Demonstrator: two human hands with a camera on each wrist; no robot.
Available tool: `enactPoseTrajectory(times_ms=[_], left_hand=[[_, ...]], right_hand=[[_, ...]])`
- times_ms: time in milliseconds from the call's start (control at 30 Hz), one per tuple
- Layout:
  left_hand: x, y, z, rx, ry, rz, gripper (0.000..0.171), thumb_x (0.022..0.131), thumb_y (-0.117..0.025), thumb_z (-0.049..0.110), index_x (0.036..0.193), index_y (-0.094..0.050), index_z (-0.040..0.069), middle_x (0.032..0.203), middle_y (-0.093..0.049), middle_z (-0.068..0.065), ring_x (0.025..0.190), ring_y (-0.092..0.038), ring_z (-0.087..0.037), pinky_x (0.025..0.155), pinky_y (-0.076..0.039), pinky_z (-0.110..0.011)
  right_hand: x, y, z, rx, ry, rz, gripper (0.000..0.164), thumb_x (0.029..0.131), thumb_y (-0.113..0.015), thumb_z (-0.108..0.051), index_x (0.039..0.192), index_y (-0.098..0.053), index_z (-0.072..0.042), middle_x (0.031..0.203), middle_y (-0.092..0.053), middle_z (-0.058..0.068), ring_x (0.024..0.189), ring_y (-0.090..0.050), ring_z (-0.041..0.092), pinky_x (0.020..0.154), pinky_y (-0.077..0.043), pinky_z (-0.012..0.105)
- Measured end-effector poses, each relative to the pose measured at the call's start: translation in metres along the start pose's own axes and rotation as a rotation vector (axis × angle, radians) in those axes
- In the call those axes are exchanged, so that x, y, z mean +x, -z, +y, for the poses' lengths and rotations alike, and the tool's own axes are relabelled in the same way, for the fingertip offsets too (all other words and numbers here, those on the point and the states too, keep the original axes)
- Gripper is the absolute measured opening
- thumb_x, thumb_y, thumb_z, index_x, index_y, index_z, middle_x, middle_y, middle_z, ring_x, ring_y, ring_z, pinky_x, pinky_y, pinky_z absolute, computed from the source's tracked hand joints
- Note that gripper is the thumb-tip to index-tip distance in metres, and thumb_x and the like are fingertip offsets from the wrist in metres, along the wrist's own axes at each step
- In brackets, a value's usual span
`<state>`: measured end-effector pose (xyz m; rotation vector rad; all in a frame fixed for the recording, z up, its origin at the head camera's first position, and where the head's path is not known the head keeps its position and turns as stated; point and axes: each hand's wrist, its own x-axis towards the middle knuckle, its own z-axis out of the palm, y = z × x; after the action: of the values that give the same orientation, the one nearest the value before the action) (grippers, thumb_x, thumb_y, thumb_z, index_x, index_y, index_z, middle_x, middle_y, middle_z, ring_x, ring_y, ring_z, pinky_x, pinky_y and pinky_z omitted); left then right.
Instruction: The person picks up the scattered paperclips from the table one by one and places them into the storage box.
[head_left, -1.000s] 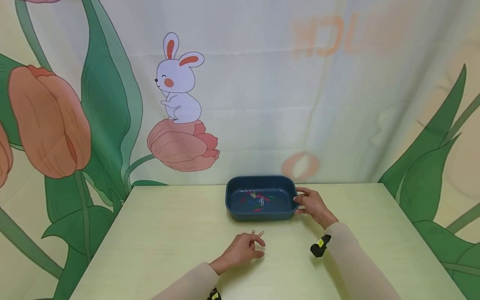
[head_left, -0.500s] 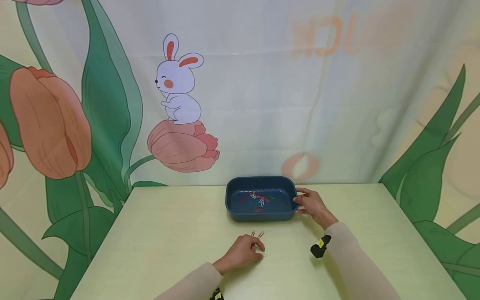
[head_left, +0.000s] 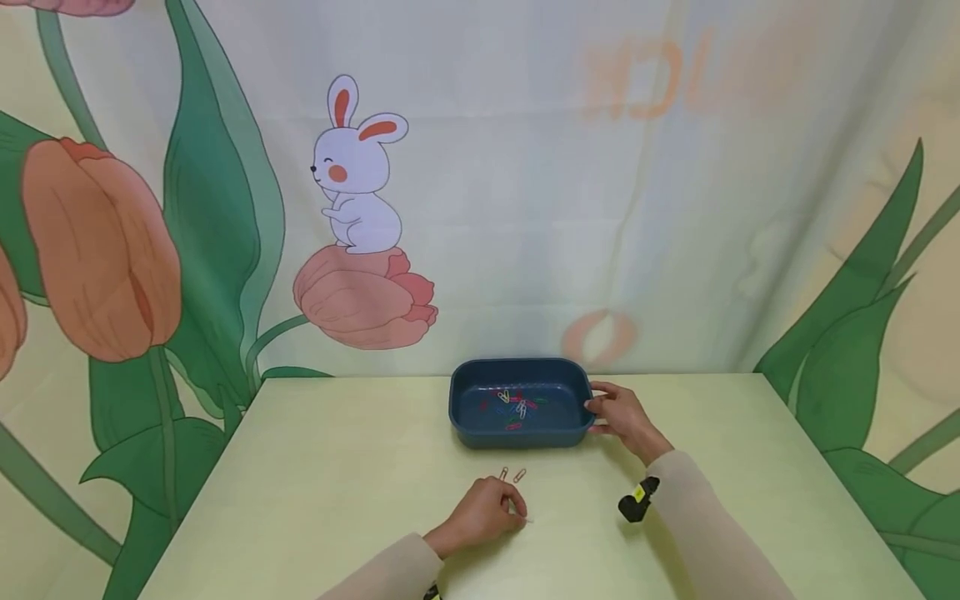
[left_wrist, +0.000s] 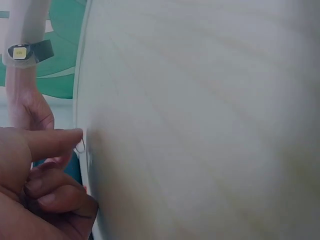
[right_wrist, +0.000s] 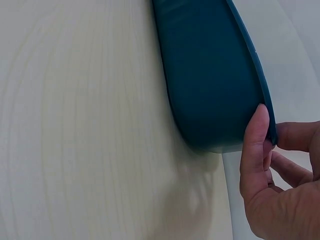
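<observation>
My left hand (head_left: 483, 512) is low over the table in front of the basin, thumb and index finger pinched together. A small pale paper clip (head_left: 529, 521) pokes out from the fingertips; the left wrist view shows a thin wire loop of this paper clip (left_wrist: 80, 146) beside a fingertip. My right hand (head_left: 628, 421) grips the right end of a dark blue basin (head_left: 525, 438), its thumb and fingers on either side of the rim in the right wrist view. Several coloured paper clips (head_left: 522, 408) lie scattered on the basin's floor.
Two reddish paper clips (head_left: 520, 475) lie on the pale wooden table (head_left: 337, 467), between the left hand and the basin. Behind the table's far edge hangs a curtain (head_left: 487, 208) printed with tulips and a rabbit.
My left thumb and index finger have come together on the pale paper clip, and the hand has shifted slightly. My right hand keeps its grip on the basin. The head view has tilted a little.
</observation>
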<state>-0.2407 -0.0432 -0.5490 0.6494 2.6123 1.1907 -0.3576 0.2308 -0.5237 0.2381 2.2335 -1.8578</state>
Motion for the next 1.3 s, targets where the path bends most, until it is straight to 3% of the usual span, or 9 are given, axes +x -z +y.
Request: enactPoseTrajectory(times_ms=[200,433,667,967,1133,1300], left_hand=[[0.003,0.008,0.004,-0.033,-0.018,0.016,0.006,0.081,-0.075,0.005,0.079,-0.074,0.011,0.051,-0.039,0.009,0.05,-0.037,-0.002,0.053,-0.034,-0.017],[0.013,0.038,0.02,-0.116,-0.023,0.042,0.004,0.087,-0.073,0.014,0.087,-0.074,0.01,0.051,-0.038,0.007,0.046,-0.032,-0.006,0.047,-0.029,-0.019],[0.023,0.067,0.032,-0.129,-0.018,0.126,0.004,0.09,-0.07,0.019,0.09,-0.071,0.016,0.053,-0.034,0.006,0.045,-0.028,-0.01,0.048,-0.027,-0.023],[0.047,0.099,0.039,-0.128,0.038,0.254,0.006,0.089,-0.073,0.022,0.089,-0.071,0.016,0.057,-0.035,0.004,0.05,-0.031,-0.014,0.055,-0.03,-0.028],[0.061,0.112,0.043,-0.133,0.036,0.309,0.007,0.089,-0.072,0.023,0.089,-0.071,0.015,0.057,-0.037,0.004,0.049,-0.034,-0.015,0.055,-0.032,-0.029],[0.075,0.118,0.042,-0.126,0.041,0.338,0.01,0.09,-0.071,0.024,0.09,-0.071,0.014,0.055,-0.04,0.003,0.047,-0.039,-0.015,0.053,-0.035,-0.028]], right_hand=[[-0.003,0.0,0.0,-0.004,0.005,0.01,0.053,0.097,-0.055,-0.009,0.148,-0.041,-0.011,0.12,-0.053,0.013,0.105,-0.061,0.029,0.076,-0.06,0.037],[-0.002,0.001,-0.003,0.003,0.003,-0.001,0.054,0.097,-0.055,-0.009,0.149,-0.041,-0.012,0.122,-0.053,0.013,0.113,-0.059,0.035,0.073,-0.06,0.032],[0.0,0.0,-0.003,0.004,0.011,-0.005,0.054,0.097,-0.055,-0.01,0.149,-0.04,-0.011,0.123,-0.053,0.014,0.114,-0.059,0.036,0.073,-0.06,0.034],[-0.004,-0.001,-0.006,0.006,0.0,-0.006,0.055,0.097,-0.055,-0.008,0.149,-0.039,-0.008,0.118,-0.054,0.012,0.113,-0.058,0.038,0.079,-0.06,0.041],[-0.023,-0.004,-0.022,-0.004,0.002,-0.02,0.055,0.097,-0.053,-0.006,0.15,-0.037,-0.005,0.117,-0.053,0.013,0.117,-0.055,0.042,0.084,-0.059,0.044],[-0.012,-0.003,-0.011,-0.006,0.005,0.003,0.054,0.096,-0.056,-0.008,0.148,-0.04,-0.007,0.115,-0.054,0.011,0.107,-0.061,0.033,0.08,-0.06,0.04]])
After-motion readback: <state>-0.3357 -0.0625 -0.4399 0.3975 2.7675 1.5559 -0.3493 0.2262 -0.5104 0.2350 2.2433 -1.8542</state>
